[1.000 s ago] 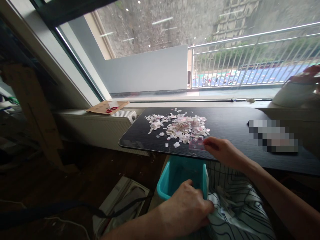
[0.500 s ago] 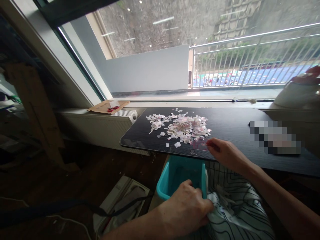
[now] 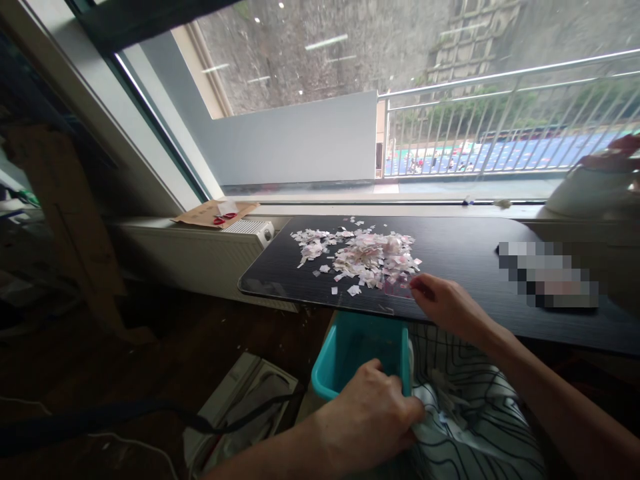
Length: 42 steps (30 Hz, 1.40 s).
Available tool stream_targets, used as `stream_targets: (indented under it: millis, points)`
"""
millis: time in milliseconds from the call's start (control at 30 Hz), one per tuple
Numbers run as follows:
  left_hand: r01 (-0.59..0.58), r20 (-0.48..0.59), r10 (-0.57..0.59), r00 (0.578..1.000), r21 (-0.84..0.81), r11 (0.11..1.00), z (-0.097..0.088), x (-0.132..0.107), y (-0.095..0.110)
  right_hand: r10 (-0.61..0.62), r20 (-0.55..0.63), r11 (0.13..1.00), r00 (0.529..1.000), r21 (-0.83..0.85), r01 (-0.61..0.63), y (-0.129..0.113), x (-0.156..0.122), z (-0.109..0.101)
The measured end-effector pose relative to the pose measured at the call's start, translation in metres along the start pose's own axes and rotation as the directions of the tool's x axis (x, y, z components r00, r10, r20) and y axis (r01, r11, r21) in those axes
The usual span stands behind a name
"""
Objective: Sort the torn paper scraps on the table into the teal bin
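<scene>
A teal plastic bin (image 3: 325,363) sits just below the front edge of the dark table (image 3: 465,247). My left hand (image 3: 377,407) is closed over the bin's near right rim. On the table lies a loose heap of small white and pinkish paper scraps (image 3: 367,257). My right hand (image 3: 440,297) is at the table's front, right of the heap. Its fingers pinch the end of a thin, clear piece with pink marks (image 3: 397,287), which looks like plastic and lies against the heap's near side.
Red-handled scissors (image 3: 225,218) lie on brown cardboard (image 3: 200,213) on the sill at left, above a radiator (image 3: 200,260). A pixelated object (image 3: 550,273) is on the table's right. Striped cloth (image 3: 475,427) covers my lap. A box-like item (image 3: 245,400) stands on the floor.
My right hand and the clear piece have shifted slightly forward and left, closer to the paper scraps. My left hand keeps its hold on the bin.
</scene>
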<state>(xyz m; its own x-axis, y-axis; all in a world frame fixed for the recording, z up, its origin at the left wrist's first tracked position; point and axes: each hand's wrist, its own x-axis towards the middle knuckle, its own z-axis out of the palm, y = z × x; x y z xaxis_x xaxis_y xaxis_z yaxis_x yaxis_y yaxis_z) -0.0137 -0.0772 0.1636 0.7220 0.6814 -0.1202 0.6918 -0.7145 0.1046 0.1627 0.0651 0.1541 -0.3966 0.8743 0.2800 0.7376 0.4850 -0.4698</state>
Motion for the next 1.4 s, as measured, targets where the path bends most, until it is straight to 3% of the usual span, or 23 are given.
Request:
stream_targets:
  millis: [267,500,733,867,1033,1200,1400]
  points:
    - [0.012,-0.009,-0.012,1.0,0.001,1.0,0.001,-0.002,0.0,-0.026,-0.007,1.0,1.0,0.005,0.026,-0.003,0.003,0.001]
    - [0.031,-0.009,-0.031,0.999,0.005,0.999,0.0,-0.005,-0.005,0.021,-0.006,0.999,1.0,-0.043,-0.021,-0.002,-0.003,-0.009]
    - [0.022,-0.009,-0.022,1.0,0.004,1.0,-0.002,-0.001,-0.003,-0.026,0.028,0.999,0.999,0.029,0.025,-0.003,-0.004,0.0]
    - [-0.009,-0.004,0.009,1.0,0.014,1.0,-0.001,0.006,0.001,0.014,-0.021,1.0,1.0,0.028,-0.013,-0.001,-0.011,0.001]
    - [-0.016,-0.022,0.016,1.0,0.011,1.0,-0.002,0.009,0.001,-0.058,0.062,0.992,0.996,0.118,0.051,-0.006,-0.014,0.004]
    - [-0.011,-0.01,0.011,1.0,0.005,1.0,-0.004,0.007,0.0,-0.028,-0.013,0.992,1.0,0.119,0.029,-0.008,-0.01,0.009]
    - [-0.017,-0.004,0.017,1.0,-0.02,1.0,-0.004,0.007,-0.001,-0.107,0.115,0.98,0.988,0.182,0.085,-0.016,-0.013,0.009]
